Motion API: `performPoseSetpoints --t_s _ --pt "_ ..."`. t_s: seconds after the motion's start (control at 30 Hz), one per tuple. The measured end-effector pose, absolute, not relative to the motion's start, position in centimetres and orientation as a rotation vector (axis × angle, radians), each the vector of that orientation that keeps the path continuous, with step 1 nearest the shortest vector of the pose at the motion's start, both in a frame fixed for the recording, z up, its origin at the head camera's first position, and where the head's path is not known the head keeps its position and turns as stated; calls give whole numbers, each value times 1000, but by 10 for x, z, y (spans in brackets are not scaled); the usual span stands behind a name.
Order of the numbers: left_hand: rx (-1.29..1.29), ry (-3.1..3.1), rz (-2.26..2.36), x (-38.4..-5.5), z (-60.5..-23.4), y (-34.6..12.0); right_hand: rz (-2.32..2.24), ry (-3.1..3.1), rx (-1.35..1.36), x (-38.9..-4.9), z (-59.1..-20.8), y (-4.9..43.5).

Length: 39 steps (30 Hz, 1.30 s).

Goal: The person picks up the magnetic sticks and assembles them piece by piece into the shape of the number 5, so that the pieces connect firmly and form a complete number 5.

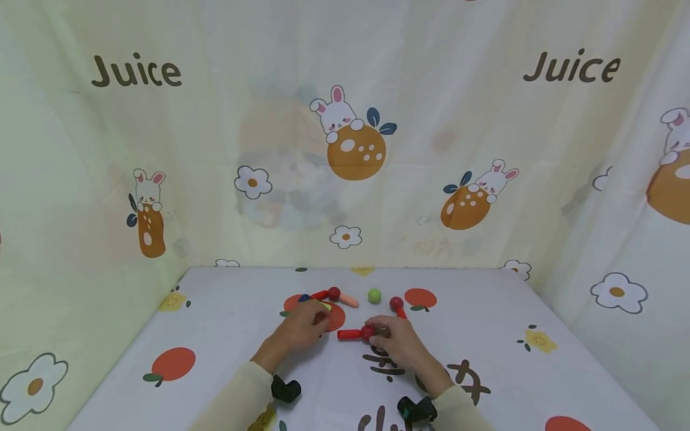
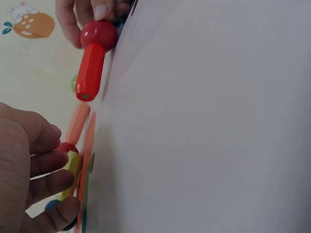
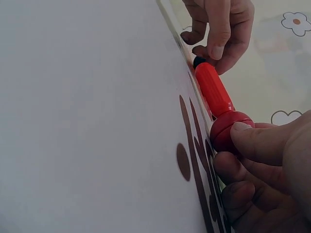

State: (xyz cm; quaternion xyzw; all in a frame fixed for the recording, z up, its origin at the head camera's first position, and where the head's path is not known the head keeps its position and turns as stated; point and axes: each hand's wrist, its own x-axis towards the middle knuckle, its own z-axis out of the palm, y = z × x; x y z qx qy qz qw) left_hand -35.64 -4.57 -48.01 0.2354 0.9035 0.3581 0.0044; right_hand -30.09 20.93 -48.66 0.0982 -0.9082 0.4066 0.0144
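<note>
My right hand [image 1: 398, 340] pinches a dark red ball [image 3: 228, 128] between thumb and fingers. A red ribbed rod [image 1: 349, 335] sticks out of that ball toward my left hand [image 1: 303, 326]. The left hand hovers with loosely bent fingers by a yellow rod [image 2: 72, 170], which its fingers partly cover in the left wrist view. Beyond it, a blue ball [image 1: 304, 297], another red rod [image 1: 320, 295], a second dark red ball [image 1: 334, 293] and a pink rod [image 1: 350, 301] lie linked together. I cannot tell whether the left fingers touch the yellow rod.
A green ball [image 1: 374, 296] sits farther back on the white printed tablecloth [image 1: 215, 323]. Right of it lies another red ball [image 1: 396, 304] with a red rod [image 1: 401, 313], partly behind my right hand. A printed curtain [image 1: 291, 131] rises behind the table.
</note>
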Motion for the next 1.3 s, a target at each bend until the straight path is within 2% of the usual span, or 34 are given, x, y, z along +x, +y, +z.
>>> performPoseSetpoints --t_s 1.3 --pt "548 3209 1000 -385 -482 -65 1260 -2803 318 -297 -485 209"
